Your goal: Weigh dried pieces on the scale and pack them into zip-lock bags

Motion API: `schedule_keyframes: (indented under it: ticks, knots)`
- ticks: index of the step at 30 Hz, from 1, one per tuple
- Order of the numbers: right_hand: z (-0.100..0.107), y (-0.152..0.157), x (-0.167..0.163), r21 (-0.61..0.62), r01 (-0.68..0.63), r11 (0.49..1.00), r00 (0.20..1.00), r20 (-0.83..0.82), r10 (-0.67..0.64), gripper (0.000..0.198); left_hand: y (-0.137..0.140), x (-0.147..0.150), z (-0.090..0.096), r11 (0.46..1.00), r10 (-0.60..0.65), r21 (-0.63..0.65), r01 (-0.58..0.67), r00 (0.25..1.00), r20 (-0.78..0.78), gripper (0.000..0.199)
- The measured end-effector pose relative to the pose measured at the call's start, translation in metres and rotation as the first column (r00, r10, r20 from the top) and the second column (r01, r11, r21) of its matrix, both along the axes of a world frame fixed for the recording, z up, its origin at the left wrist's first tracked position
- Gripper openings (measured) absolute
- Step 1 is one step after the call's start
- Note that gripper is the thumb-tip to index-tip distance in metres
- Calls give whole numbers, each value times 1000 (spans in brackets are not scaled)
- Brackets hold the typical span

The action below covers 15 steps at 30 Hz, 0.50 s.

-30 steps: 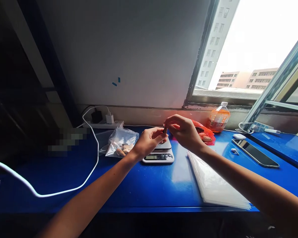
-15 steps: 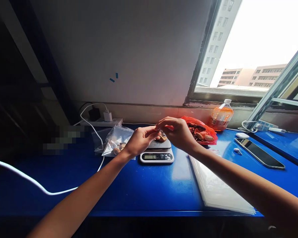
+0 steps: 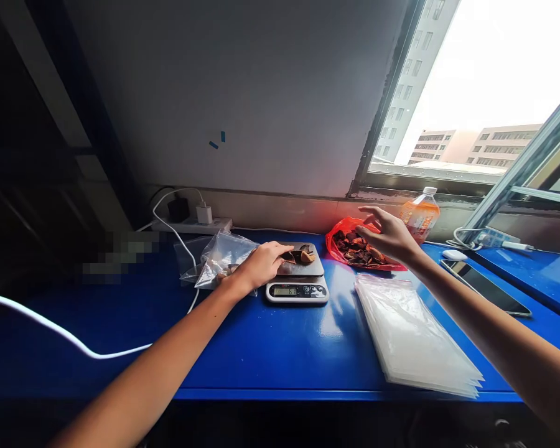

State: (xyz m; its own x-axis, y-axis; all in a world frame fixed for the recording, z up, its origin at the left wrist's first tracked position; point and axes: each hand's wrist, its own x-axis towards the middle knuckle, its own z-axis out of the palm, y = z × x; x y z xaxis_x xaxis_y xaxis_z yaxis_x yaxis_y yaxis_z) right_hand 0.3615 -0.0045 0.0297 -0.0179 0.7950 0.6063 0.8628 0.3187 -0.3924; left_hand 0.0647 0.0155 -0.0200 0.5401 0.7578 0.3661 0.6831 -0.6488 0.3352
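Note:
My left hand (image 3: 262, 266) is at the left side of the kitchen scale (image 3: 297, 292), its fingers closed on a dark dried slice (image 3: 288, 256). Other brown dried slices (image 3: 307, 256) lie on the scale's metal plate, right beside those fingertips. The scale's display is lit, its digits too small to read surely. Above the red plastic bag (image 3: 332, 244), my right hand (image 3: 389, 235) hangs with thumb and fingers apart and nothing between them. The bag lies open, full of dark reddish-brown dried slices (image 3: 358, 250).
Clear plastic bags (image 3: 226, 252), one with pale pieces inside, lie left of the scale. A stack of clear zip bags (image 3: 415, 336) is at the right front. Behind are an orange drink bottle (image 3: 420, 214), a phone (image 3: 488, 287), and a power strip (image 3: 219, 225). A white cable (image 3: 84, 348) crosses the left.
My hands were together over the scale and have parted. The right hand has moved right to above the red bag, its fingers spreading; the left has lowered to the scale plate.

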Motion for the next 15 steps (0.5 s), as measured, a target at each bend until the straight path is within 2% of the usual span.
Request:
schedule_keyframes:
  ticks: [5,8,11,15]
  knots:
    - [-22,16,49,-64,220,973,976,7,-220,39,0,-2,0,998,-17,56,13,998,65,56]
    - [-29,23,62,-188,237,953,967,138,-213,32,-1,-11,-1,995,20,91,-28,995,93,57]
    - [-34,32,67,-318,287,904,923,345,-172,27,-1,-21,-3,993,56,100,-66,993,101,49]
    - [-36,47,58,-347,298,890,888,442,-125,19,-1,-24,-6,991,75,106,-87,991,109,42]
